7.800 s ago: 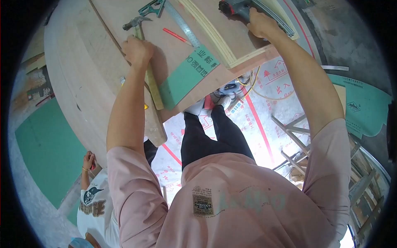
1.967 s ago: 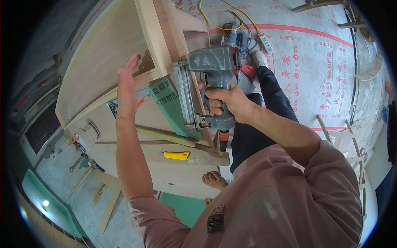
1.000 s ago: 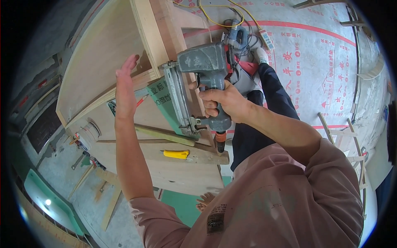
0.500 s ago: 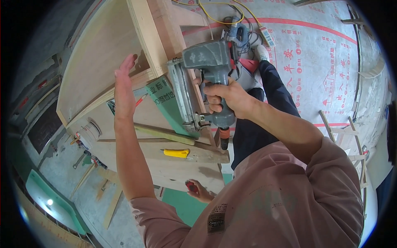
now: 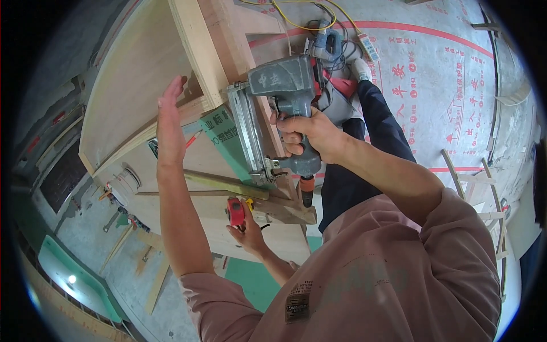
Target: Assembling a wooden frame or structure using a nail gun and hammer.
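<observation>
My right hand (image 5: 307, 137) is wrapped around the handle of a grey nail gun (image 5: 282, 77), which stands against the edge of a wooden box frame (image 5: 205, 51). The gun's long metal magazine (image 5: 246, 131) slants down in front of the box, beside a green printed board (image 5: 222, 134). My left hand (image 5: 171, 117) is held edge-on at the box's lower corner, fingers stretched out and holding nothing; whether it touches the wood I cannot tell. Next to it lies a red pencil (image 5: 194, 138). Another person's hand (image 5: 250, 233) holds a red tape measure (image 5: 235, 211) over the workbench.
Wood strips (image 5: 228, 185) lie on the plywood bench (image 5: 222, 233). A yellow utility knife (image 5: 249, 204) is mostly hidden behind the other person's hand. Back right, a power tool (image 5: 326, 44), cables and a power strip (image 5: 368, 47) lie on the printed floor sheet (image 5: 439, 108).
The other person's hand has come in further from below with the red tape measure, now covering the yellow knife. My nail gun has shifted slightly left; my left hand has barely moved.
</observation>
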A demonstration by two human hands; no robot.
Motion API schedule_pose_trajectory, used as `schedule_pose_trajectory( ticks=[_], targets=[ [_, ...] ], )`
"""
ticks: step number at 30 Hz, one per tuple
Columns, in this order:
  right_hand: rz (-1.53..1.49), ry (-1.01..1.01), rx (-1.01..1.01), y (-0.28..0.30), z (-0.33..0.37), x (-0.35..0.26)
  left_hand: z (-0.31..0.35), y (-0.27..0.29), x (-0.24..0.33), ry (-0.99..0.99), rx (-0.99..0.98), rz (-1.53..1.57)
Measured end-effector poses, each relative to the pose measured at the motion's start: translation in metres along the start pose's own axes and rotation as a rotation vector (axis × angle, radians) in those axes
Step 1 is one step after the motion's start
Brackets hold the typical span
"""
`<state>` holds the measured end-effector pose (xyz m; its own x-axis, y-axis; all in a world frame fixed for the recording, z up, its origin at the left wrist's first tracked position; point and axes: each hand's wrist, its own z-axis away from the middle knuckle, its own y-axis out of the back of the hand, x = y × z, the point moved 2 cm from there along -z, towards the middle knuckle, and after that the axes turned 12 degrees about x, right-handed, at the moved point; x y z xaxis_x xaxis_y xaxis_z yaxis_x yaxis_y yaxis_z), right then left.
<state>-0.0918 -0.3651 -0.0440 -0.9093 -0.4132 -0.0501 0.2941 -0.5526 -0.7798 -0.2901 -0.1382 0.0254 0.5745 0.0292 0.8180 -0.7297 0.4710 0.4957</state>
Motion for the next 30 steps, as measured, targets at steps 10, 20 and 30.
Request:
schedule_pose_trajectory(
  ticks=[10, 20, 30],
  targets=[
    [-0.008, -0.011, 0.018, 0.0, 0.001, 0.003, -0.001, -0.002, 0.001, 0.001, -0.004, -0.022],
    [0.017, -0.006, 0.136, 0.001, 0.007, 0.0, 0.0, 0.0, -0.001, 0.012, 0.01, -0.073],
    [-0.036, -0.058, 0.049, 0.008, -0.002, 0.009, -0.002, -0.001, -0.001, 0.014, 0.01, -0.129]
  ],
)
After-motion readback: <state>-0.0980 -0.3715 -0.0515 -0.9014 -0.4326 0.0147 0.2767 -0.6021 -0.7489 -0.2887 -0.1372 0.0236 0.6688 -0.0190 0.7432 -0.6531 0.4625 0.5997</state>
